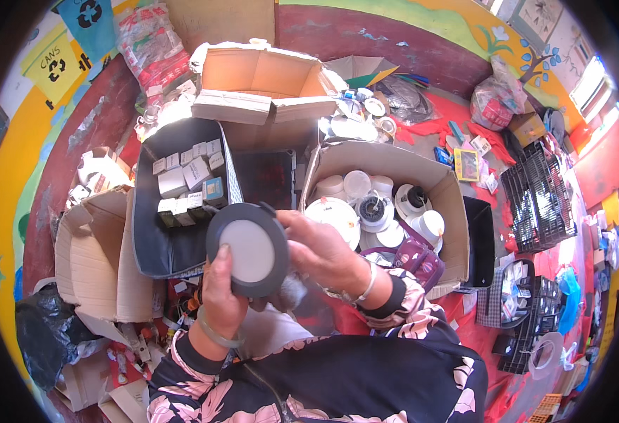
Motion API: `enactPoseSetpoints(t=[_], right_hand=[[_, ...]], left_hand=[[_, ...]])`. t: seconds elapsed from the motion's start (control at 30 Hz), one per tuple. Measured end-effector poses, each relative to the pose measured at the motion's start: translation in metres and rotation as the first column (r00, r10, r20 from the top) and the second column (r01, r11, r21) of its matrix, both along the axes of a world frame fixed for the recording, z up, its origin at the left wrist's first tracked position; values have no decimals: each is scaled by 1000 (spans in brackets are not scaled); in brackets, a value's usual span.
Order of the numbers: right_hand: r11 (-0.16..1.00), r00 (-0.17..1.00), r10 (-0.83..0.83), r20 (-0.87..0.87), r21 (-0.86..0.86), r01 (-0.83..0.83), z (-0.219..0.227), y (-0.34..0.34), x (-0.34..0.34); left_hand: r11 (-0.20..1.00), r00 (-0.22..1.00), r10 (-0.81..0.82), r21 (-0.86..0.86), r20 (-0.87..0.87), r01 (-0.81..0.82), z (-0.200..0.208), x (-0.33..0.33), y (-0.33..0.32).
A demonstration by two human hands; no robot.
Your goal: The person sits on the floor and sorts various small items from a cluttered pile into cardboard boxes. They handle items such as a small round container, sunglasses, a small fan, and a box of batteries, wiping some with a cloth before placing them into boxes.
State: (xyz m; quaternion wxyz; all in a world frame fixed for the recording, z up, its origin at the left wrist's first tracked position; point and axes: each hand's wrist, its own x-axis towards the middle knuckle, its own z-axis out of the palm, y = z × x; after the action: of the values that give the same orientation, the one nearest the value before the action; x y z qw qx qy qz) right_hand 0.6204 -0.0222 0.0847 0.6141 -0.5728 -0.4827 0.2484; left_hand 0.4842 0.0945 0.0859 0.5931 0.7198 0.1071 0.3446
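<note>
A round downlight [250, 252] with a wide black rim and a white face is held up in front of my body. My left hand [223, 299] grips it from below, the thumb pressed on the white face. At its right edge my right hand [321, 255] holds the rim, with the fingertips partly hidden behind it. Just beyond, to the left, a black bin [156, 250] contains several small boxes [196, 171]. On the right stands a cardboard box [457, 233] of white round lamp fittings [332, 217], some with dark finned backs. A purple bag [416, 259] lies at its near side.
An open cardboard box [232, 67] stands at the back, and another cardboard box [87, 261] at the left. Near the lower left is a black plastic bag [52, 338]. Black crates [538, 197] and loose goods lie on red sheeting to the right.
</note>
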Motion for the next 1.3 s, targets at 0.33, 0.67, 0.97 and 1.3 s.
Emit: enactPoseSetpoints(t=[0.33,0.67,0.97,1.3], right_hand=[[989,808,40,-587,-94,-117,4,-5,77],[959,810,-284,-514,-150,241,-42,8,212],[411,118,-829,-547,-452,792,-167,-13,491],[425,-1,-777,-630,-525,737,-277,51,580]], left_hand=[[981,989,-103,151,-104,118,-22,75,31],[919,983,-52,377,-176,116,-62,88,78],[407,888,299,889,-349,212,-120,41,102],[380,909,184,880,-373,284,-132,51,126]])
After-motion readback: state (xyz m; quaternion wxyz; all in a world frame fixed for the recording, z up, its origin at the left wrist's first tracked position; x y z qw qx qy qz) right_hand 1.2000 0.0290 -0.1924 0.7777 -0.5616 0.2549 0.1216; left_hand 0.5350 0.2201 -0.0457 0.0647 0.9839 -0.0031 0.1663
